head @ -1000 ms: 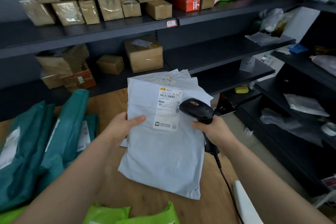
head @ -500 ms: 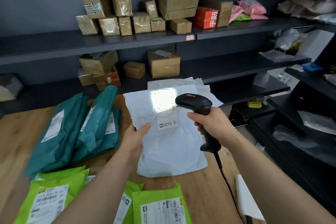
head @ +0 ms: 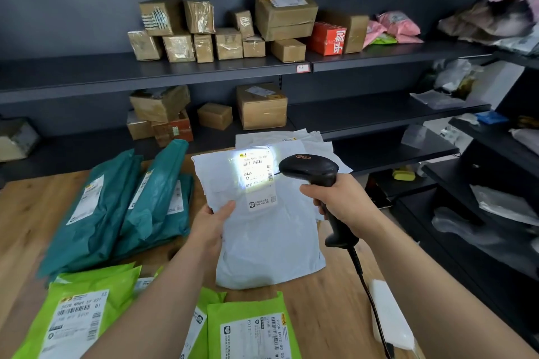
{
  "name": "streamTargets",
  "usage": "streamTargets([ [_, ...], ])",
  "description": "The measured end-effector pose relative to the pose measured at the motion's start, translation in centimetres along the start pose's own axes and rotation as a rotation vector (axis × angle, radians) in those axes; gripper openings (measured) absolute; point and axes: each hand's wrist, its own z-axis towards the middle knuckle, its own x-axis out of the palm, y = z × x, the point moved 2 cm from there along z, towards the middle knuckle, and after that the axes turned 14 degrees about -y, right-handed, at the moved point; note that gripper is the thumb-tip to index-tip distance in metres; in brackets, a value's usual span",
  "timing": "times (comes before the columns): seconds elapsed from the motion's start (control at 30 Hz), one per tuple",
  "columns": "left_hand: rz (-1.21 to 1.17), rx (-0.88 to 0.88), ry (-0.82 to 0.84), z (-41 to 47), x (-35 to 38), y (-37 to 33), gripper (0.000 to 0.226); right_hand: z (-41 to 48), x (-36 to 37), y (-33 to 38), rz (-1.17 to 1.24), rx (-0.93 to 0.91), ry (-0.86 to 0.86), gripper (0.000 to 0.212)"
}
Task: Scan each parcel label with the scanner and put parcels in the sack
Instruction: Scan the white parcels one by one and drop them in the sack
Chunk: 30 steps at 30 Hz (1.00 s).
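My left hand (head: 211, 223), at centre frame, pinches the left edge of the pale grey parcel (head: 271, 242). The thumb is laid over its front and the fingers are hidden behind it. My right hand (head: 335, 201), just right of centre, has its fingers (head: 310, 191) wrapped tight round the handle of the black scanner (head: 309, 167), whose head points left at the parcel's upper part.

The parcel is a soft, wrinkled plastic mailer over the worktop (head: 320, 315). Its long axis runs from bottom centre up toward the shelves. I cannot tell whether its lower edge touches the wood. Its white label (head: 258, 181) sits in the upper half, lengthwise along the parcel, with a bright patch of scanner light across the barcode.

The scanner's cable (head: 360, 274) trails down toward the lower right. More white mailers (head: 309, 143) lie behind the parcel. Teal parcels (head: 102, 213) lie at the left and green parcels (head: 84, 315) along the bottom, labels up. Cardboard boxes (head: 262, 106) stand on dark shelves (head: 379, 52) across the top.
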Motion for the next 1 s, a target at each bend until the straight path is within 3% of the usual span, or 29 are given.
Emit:
streamTargets([
  [0.2,-0.02,0.018,-0.01,-0.2,0.1,0.1,0.02,-0.2,0.2,-0.1,-0.013,0.0,-0.004,0.015],
  [0.43,-0.043,-0.019,0.002,-1.0,-0.7,-0.2,0.029,-0.9,0.6,-0.1,0.02,-0.044,-0.015,0.02],
  [0.6,-0.061,0.05,0.009,-1.9,-2.3,-2.8,0.022,-2.6,1.0,-0.1,0.093,-0.023,-0.038,0.027],
  [0.8,-0.084,0.161,0.025,-3.8,-5.8,-7.6,0.026,-5.6,2.6,0.7,0.187,0.004,-0.057,0.018],
  [1.0,-0.106,0.234,0.005,-7.8,-10.9,-10.7,0.02,-9.4,4.7,1.9,0.286,-0.026,0.038,0.008],
])
